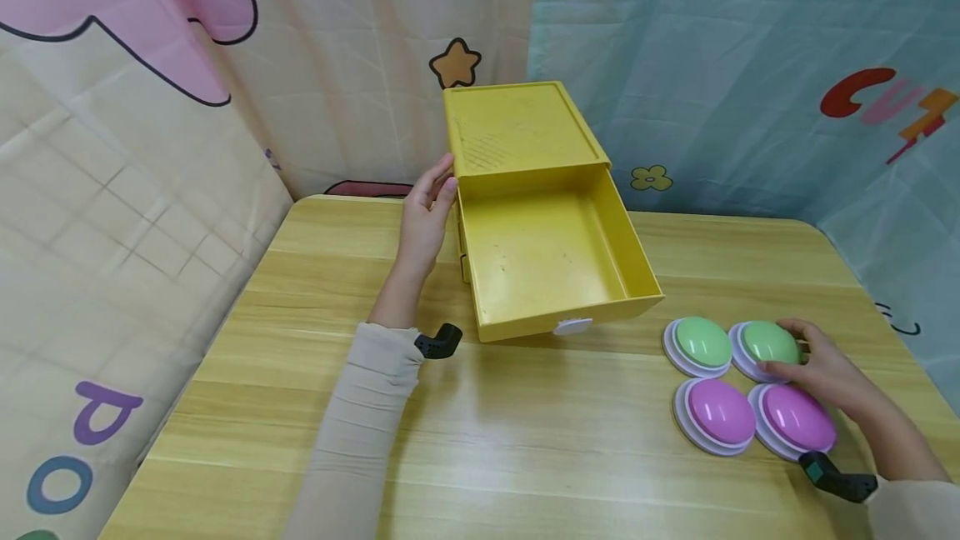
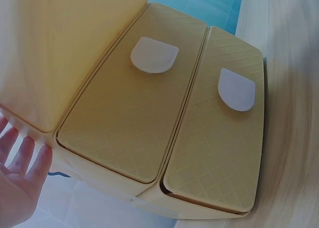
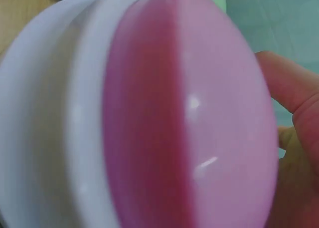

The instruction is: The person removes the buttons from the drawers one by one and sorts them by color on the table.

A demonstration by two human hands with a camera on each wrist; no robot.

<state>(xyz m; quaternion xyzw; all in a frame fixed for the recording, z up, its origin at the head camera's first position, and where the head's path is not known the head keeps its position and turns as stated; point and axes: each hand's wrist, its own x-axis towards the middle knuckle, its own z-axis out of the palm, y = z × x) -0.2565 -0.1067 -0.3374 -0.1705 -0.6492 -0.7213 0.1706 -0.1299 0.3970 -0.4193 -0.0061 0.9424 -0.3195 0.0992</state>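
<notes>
A yellow drawer cabinet (image 1: 525, 127) stands at the back of the table, its top drawer (image 1: 540, 252) pulled out and empty. My left hand (image 1: 423, 227) rests its extended fingers against the cabinet's left side; in the left wrist view, two closed lower drawers (image 2: 122, 113) carry white handles. At the right, my right hand (image 1: 832, 369) holds the right green dome button (image 1: 771, 342) between thumb and fingers. Beside it are another green dome button (image 1: 702, 342) and two pink ones, left (image 1: 722, 411) and right (image 1: 798, 417). The right pink button (image 3: 229, 113) hides much of the right wrist view.
The wooden table (image 1: 525, 448) has its back edge near hanging printed curtains (image 1: 712, 65). A black wrist camera (image 1: 439, 342) sits on the left sleeve, and another (image 1: 836, 479) on the right wrist lies close to the right pink button.
</notes>
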